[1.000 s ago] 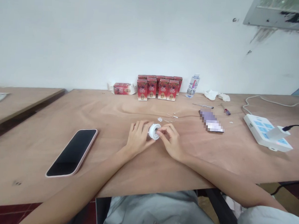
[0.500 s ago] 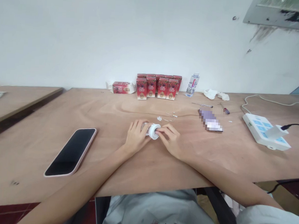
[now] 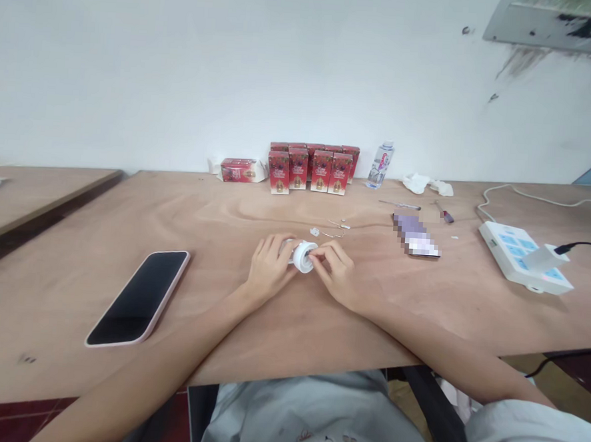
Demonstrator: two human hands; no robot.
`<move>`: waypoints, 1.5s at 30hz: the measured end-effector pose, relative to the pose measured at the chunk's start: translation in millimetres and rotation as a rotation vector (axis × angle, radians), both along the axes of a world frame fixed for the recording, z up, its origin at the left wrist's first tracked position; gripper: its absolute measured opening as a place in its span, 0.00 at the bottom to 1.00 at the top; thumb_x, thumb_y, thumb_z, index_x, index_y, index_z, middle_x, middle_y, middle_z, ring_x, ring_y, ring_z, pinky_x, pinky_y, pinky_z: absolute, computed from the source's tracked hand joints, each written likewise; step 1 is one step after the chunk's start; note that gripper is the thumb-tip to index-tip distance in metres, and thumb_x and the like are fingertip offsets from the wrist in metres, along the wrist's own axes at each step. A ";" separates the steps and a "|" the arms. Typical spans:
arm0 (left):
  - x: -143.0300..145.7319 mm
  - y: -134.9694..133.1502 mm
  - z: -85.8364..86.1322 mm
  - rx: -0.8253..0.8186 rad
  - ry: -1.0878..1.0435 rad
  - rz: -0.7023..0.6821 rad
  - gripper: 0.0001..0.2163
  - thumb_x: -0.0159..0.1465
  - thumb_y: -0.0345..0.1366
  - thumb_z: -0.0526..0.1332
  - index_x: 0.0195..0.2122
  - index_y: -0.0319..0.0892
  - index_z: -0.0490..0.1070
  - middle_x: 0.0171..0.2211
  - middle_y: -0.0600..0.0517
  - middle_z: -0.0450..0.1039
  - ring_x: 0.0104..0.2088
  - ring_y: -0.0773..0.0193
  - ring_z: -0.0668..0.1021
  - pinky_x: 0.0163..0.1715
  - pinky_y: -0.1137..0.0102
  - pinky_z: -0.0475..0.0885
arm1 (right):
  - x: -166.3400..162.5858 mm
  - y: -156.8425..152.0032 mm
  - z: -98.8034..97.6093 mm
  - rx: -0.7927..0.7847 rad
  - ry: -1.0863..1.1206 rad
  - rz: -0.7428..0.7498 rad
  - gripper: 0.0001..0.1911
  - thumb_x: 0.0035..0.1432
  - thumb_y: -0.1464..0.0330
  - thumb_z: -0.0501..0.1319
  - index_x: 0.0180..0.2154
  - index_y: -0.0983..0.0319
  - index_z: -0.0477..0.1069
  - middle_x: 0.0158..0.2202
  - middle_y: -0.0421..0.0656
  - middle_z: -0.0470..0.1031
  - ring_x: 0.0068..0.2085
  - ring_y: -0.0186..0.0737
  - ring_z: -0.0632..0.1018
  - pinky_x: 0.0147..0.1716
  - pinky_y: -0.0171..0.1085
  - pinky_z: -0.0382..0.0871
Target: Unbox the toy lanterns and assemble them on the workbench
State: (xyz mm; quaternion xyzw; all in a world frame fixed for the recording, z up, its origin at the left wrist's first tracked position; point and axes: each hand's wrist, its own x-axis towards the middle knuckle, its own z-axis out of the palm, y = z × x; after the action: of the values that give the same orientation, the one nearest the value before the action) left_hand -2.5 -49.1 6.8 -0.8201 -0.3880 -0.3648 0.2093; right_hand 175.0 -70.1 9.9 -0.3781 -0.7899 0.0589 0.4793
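Note:
My left hand (image 3: 269, 266) is closed around a small clear object with a round white base (image 3: 302, 257), lying on its side just above the table. The open face of the base is turned to the right. At that face, my right hand (image 3: 339, 270) pinches with thumb and fingertips; what is between them is too small to make out. Just beyond the hands lie a small clear plastic piece (image 3: 315, 232) and thin bent wires (image 3: 332, 235).
A phone (image 3: 138, 298) lies at the left. Red boxes (image 3: 299, 168) and a water bottle (image 3: 380, 165) stand along the wall. To the right are a blurred purple phone-like item (image 3: 417, 235), a screwdriver (image 3: 446, 215), crumpled tissues (image 3: 416, 182) and a power strip (image 3: 523, 256).
The right fingertips have shifted slightly at the base's face, and the base has turned a little. Otherwise both hands keep their places; the whole view has shifted slightly.

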 end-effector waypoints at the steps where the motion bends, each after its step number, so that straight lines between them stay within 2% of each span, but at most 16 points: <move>1: 0.1 0.1 0.0 0.001 0.001 -0.001 0.12 0.62 0.40 0.58 0.44 0.40 0.68 0.42 0.44 0.73 0.40 0.55 0.74 0.37 0.65 0.67 | 0.4 0.0 0.2 0.018 -0.019 -0.007 0.09 0.64 0.69 0.50 0.36 0.60 0.68 0.34 0.44 0.70 0.35 0.36 0.74 0.35 0.35 0.70; 7: 1.1 -0.7 1.3 -0.004 -0.002 -0.012 0.12 0.62 0.40 0.58 0.44 0.40 0.68 0.41 0.44 0.73 0.40 0.55 0.74 0.37 0.65 0.68 | 3.2 4.0 -0.7 0.144 -0.112 -0.043 0.08 0.63 0.70 0.51 0.35 0.60 0.69 0.32 0.45 0.72 0.34 0.37 0.74 0.34 0.36 0.70; 10: 1.2 -1.0 1.3 -0.024 -0.030 -0.035 0.12 0.61 0.39 0.59 0.44 0.40 0.68 0.41 0.44 0.72 0.40 0.56 0.74 0.38 0.65 0.69 | 5.9 8.3 -1.3 0.147 -0.012 -0.053 0.05 0.61 0.69 0.54 0.38 0.60 0.67 0.35 0.46 0.72 0.36 0.38 0.74 0.36 0.38 0.72; 15: -3.6 3.5 -1.1 -0.131 -0.150 -0.015 0.14 0.59 0.37 0.60 0.46 0.41 0.66 0.43 0.45 0.70 0.42 0.57 0.75 0.39 0.66 0.71 | 12.0 15.7 -0.4 0.090 0.148 -0.080 0.06 0.60 0.69 0.53 0.40 0.59 0.65 0.38 0.46 0.71 0.38 0.38 0.75 0.40 0.41 0.72; 18: -10.8 11.2 -1.9 -0.124 -0.196 0.070 0.16 0.57 0.37 0.61 0.46 0.42 0.66 0.44 0.44 0.70 0.42 0.56 0.74 0.39 0.65 0.71 | 11.6 21.3 -5.4 -0.052 0.229 -0.058 0.08 0.60 0.70 0.53 0.42 0.59 0.63 0.40 0.46 0.72 0.38 0.38 0.76 0.41 0.42 0.73; 21: -20.5 21.9 -0.3 -0.016 -0.128 0.150 0.14 0.58 0.33 0.60 0.46 0.44 0.69 0.45 0.43 0.71 0.44 0.53 0.74 0.42 0.61 0.69 | 8.4 28.3 -15.9 -0.314 0.251 0.011 0.10 0.58 0.70 0.55 0.44 0.59 0.61 0.41 0.45 0.73 0.38 0.36 0.77 0.39 0.41 0.74; 24: -29.4 32.6 2.1 0.058 0.020 0.112 0.15 0.62 0.27 0.54 0.47 0.48 0.70 0.47 0.45 0.72 0.50 0.54 0.73 0.50 0.56 0.64 | 6.4 32.9 -24.6 -0.431 0.146 0.053 0.13 0.55 0.72 0.56 0.44 0.60 0.62 0.41 0.46 0.74 0.39 0.37 0.78 0.42 0.43 0.74; 28: -33.4 39.6 2.4 0.042 0.194 0.000 0.17 0.65 0.26 0.50 0.49 0.52 0.69 0.48 0.48 0.73 0.53 0.57 0.72 0.54 0.53 0.59 | 7.1 32.0 -25.6 -0.398 -0.025 0.047 0.15 0.54 0.76 0.56 0.45 0.62 0.65 0.45 0.49 0.73 0.45 0.40 0.76 0.48 0.47 0.70; 32: -30.1 37.5 0.8 0.029 0.216 -0.009 0.18 0.65 0.25 0.49 0.50 0.52 0.68 0.49 0.48 0.73 0.54 0.57 0.71 0.54 0.52 0.58 | 8.3 29.3 -24.1 -0.344 -0.133 0.033 0.18 0.54 0.77 0.56 0.48 0.61 0.66 0.46 0.49 0.73 0.47 0.42 0.74 0.48 0.48 0.69; 35: -29.4 36.4 -0.1 -0.008 0.089 0.051 0.18 0.62 0.25 0.51 0.50 0.49 0.68 0.50 0.46 0.72 0.53 0.55 0.72 0.54 0.51 0.58 | 6.9 28.9 -24.2 -0.251 -0.188 0.040 0.17 0.56 0.75 0.56 0.49 0.60 0.67 0.46 0.48 0.73 0.49 0.44 0.72 0.49 0.49 0.68; 38: -32.5 38.4 -1.7 -0.056 -0.095 0.115 0.15 0.60 0.30 0.56 0.49 0.44 0.67 0.49 0.43 0.71 0.49 0.52 0.73 0.50 0.55 0.64 | -0.9 31.3 -23.8 -0.157 -0.254 0.088 0.14 0.58 0.71 0.58 0.47 0.60 0.70 0.43 0.48 0.74 0.46 0.45 0.72 0.49 0.49 0.67; 41: -36.5 41.4 -4.5 -0.109 -0.281 0.095 0.16 0.59 0.35 0.59 0.49 0.41 0.64 0.47 0.44 0.70 0.46 0.54 0.74 0.44 0.61 0.69 | -16.3 38.7 -24.7 -0.096 -0.316 0.142 0.12 0.58 0.68 0.59 0.45 0.60 0.72 0.40 0.48 0.73 0.42 0.44 0.72 0.46 0.46 0.67; 45: -37.7 42.2 -7.6 -0.122 -0.421 0.048 0.14 0.61 0.35 0.57 0.48 0.40 0.62 0.44 0.46 0.70 0.44 0.57 0.75 0.41 0.65 0.72 | -37.2 52.0 -27.6 -0.063 -0.377 0.162 0.09 0.59 0.67 0.58 0.37 0.61 0.75 0.35 0.46 0.72 0.38 0.42 0.71 0.41 0.43 0.67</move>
State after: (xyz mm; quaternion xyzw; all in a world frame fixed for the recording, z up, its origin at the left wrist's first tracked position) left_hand -40.3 -6.8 -0.8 -0.7274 -0.4639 -0.4990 0.0822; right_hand 137.8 -18.1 -17.7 -0.3324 -0.8912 0.0501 0.3046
